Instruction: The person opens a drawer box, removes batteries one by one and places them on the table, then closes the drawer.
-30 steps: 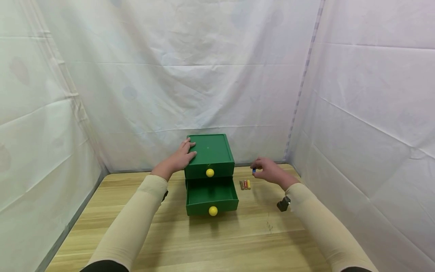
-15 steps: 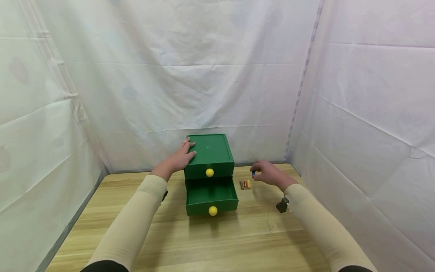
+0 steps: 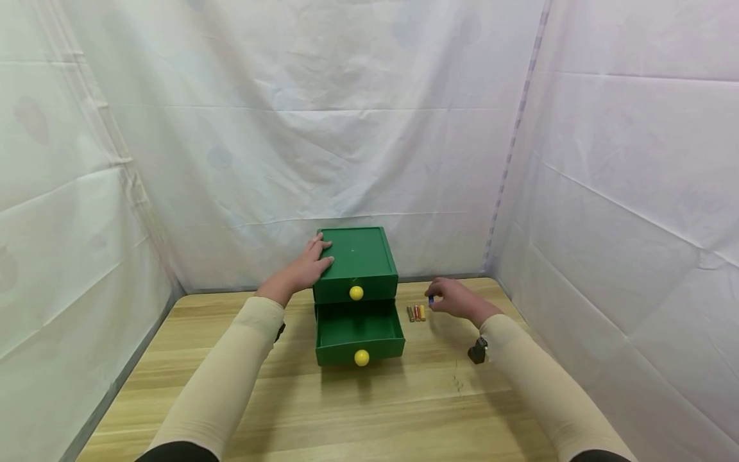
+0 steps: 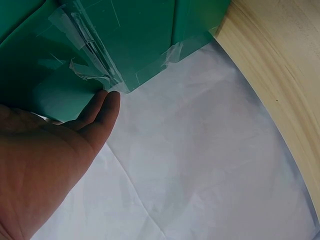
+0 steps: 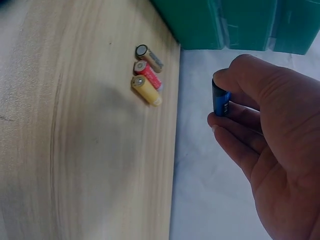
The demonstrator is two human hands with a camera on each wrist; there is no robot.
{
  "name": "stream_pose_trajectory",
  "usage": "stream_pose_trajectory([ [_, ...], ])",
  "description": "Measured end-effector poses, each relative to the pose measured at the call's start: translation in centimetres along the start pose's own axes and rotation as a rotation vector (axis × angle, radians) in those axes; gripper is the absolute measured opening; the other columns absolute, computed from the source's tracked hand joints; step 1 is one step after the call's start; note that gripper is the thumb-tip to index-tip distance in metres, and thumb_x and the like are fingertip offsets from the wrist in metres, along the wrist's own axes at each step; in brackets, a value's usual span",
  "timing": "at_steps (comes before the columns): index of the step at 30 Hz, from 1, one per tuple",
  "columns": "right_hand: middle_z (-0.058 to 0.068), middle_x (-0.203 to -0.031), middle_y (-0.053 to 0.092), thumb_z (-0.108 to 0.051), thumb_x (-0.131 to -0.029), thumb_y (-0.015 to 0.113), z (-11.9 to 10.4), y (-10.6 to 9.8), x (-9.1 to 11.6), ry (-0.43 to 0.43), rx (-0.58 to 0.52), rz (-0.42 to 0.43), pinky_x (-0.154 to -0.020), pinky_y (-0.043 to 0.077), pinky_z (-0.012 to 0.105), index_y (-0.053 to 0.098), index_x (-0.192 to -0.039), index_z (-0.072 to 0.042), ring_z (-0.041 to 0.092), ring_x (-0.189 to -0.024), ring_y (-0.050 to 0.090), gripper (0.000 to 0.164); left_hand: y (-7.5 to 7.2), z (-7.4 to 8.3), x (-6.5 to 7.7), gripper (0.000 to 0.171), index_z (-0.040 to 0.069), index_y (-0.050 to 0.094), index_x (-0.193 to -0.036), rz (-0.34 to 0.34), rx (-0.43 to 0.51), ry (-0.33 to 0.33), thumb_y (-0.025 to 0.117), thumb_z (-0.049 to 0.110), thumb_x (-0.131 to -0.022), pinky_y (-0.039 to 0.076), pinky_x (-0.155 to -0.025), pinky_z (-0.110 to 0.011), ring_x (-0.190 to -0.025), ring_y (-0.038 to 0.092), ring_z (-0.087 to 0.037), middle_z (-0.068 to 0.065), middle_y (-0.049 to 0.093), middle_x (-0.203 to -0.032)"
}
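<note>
My left hand (image 3: 306, 266) rests on the top left edge of a green drawer box (image 3: 360, 253), its fingers spread over the top. In the left wrist view its fingers (image 4: 102, 117) lie along the box's taped side. The lower drawer (image 3: 360, 351) is pulled out, with a yellow knob on its front. Right of the box, my right hand (image 3: 458, 300) pinches a blue battery (image 5: 220, 100) between thumb and fingertips, above the table. Beside it on the table lie a brown battery (image 5: 150, 58), a red battery (image 5: 148, 75) and a yellow battery (image 5: 146, 91) in a row.
The wooden table (image 3: 369, 410) ends at a back edge close behind the box. White sheets (image 3: 369, 128) hang behind and on both sides. The upper drawer with its yellow knob (image 3: 356, 293) is closed.
My right hand has come down slightly with the blue battery, nearer the table and the row of batteries. The left hand and the drawer box have stayed in place.
</note>
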State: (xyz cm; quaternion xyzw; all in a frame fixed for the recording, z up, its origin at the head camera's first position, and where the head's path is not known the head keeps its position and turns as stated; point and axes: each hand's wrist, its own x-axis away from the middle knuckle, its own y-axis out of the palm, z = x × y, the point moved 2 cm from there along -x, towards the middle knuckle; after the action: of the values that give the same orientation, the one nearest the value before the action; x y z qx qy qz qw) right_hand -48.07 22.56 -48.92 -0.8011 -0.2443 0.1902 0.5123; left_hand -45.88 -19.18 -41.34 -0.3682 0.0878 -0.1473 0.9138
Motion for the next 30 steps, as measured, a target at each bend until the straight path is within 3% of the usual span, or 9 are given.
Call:
stream_pose_trajectory([
  [11, 0.016, -0.122, 0.074, -0.004, -0.098, 0.079, 0.9, 1.2, -0.4, 0.005, 0.027, -0.016, -0.1, 0.059, 0.055, 0.079, -0.126, 0.008, 0.04, -0.116, 0.071, 0.03, -0.1, 1.4, 1.1, 0.062, 0.002, 0.026, -0.174, 0.011, -0.03, 0.017, 0.039, 0.033, -0.122, 0.015, -0.132, -0.065, -0.17, -0.004, -0.042, -0.014, -0.009, -0.185],
  [20, 0.017, -0.127, 0.074, -0.008, -0.098, 0.081, 1.9, 2.6, -0.8, 0.103, 0.007, -0.027, -0.105, 0.056, 0.056, 0.075, -0.133, 0.007, 0.04, -0.121, 0.07, 0.038, -0.2, 0.9, 0.7, 0.064, 0.004, 0.026, -0.174, 0.005, -0.034, 0.01, 0.04, 0.036, -0.121, 0.016, -0.132, -0.064, -0.17, -0.003, -0.04, -0.013, -0.009, -0.185],
  [30, 0.018, -0.124, 0.073, -0.006, -0.098, 0.082, 2.0, 3.2, -0.9, 0.105, 0.015, -0.026, -0.103, 0.057, 0.055, 0.075, -0.131, 0.008, 0.041, -0.118, 0.07, 0.036, -0.2, 1.2, 1.0, 0.063, 0.001, 0.026, -0.174, 0.006, -0.035, 0.016, 0.039, 0.034, -0.121, 0.015, -0.132, -0.066, -0.17, -0.003, -0.043, -0.015, -0.01, -0.185],
])
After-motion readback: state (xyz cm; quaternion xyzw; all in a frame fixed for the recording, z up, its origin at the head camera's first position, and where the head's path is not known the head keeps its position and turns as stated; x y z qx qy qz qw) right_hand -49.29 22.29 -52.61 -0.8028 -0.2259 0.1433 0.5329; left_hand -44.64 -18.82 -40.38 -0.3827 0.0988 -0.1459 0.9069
